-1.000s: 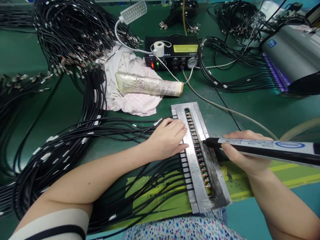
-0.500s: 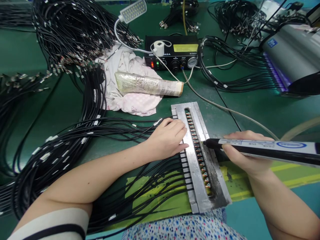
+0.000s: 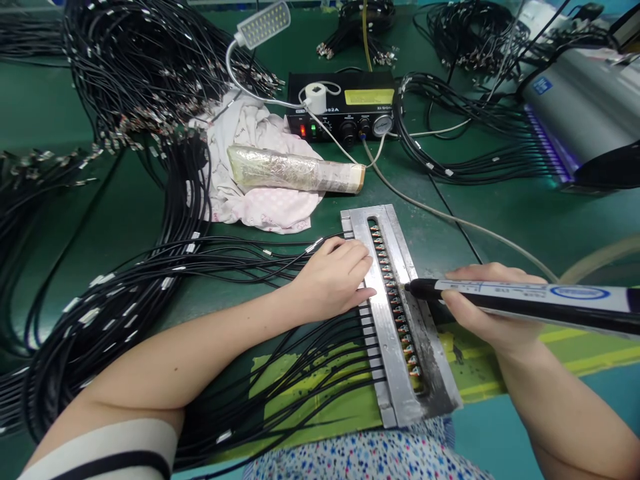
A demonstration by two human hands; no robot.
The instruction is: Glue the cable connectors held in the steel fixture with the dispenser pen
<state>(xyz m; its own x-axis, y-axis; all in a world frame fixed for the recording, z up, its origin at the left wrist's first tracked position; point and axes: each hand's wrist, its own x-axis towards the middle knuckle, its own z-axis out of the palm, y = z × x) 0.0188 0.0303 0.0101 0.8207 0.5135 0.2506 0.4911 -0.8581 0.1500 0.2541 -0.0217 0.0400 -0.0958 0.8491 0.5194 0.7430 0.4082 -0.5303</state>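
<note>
A long slotted metal fixture [image 3: 434, 360] lies tilted on the bench, with a row of small connectors [image 3: 395, 300] showing in its slot. Black cables [image 3: 320, 347] enter along its left side. My left hand [image 3: 335, 277] rests over the cables and the fixture's left edge, fingers bent together and thumb apart on the metal. In my right hand [image 3: 493, 310] is a thick marker pen [image 3: 530, 297], black and white with a blue oval. Its dark tip points left, at the right side of the slot; whether it touches is hard to tell.
Behind the fixture lie a cloth [image 3: 280, 208] and a plastic-wrapped bundle [image 3: 295, 170]. A black control box [image 3: 345, 107] with a gauge stands farther back, beside a bendable lamp [image 3: 264, 25]. Cable heaps [image 3: 150, 60] fill the left. A grey machine [image 3: 585, 107] glows purple at right.
The view has shifted very slightly. Both hands, the marker pen and the fixture hold nearly the same positions; the pen's rear end sits a touch lower.
</note>
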